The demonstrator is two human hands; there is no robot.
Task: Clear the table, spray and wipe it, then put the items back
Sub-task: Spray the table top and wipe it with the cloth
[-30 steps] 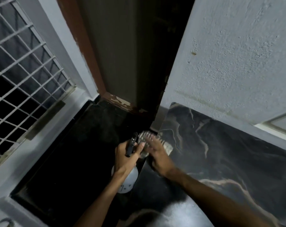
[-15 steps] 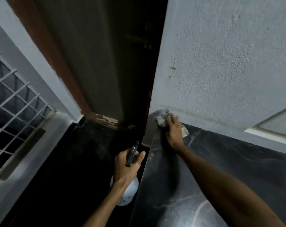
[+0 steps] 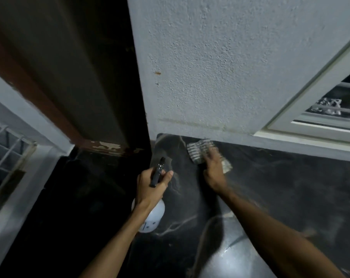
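A black marble table [image 3: 280, 197] with pale veins fills the lower right and runs up to a grey wall. My right hand [image 3: 214, 171] presses a striped grey-and-white cloth [image 3: 198, 151] flat on the table's far left corner, near the wall. My left hand [image 3: 153, 185] grips the black trigger head of a white spray bottle [image 3: 153, 218], held over the table's left edge with its nozzle pointing forward.
A dark doorway [image 3: 101, 87] with a chipped red-brown frame opens left of the wall. A white barred window grille [image 3: 5, 149] is at the far left, above a dark floor. A white-framed window [image 3: 320, 109] sits at the upper right.
My right hand has slid the cloth a little to the right and back from the table's corner. My left hand keeps the spray bottle in about the same place. The view has turned rightward.
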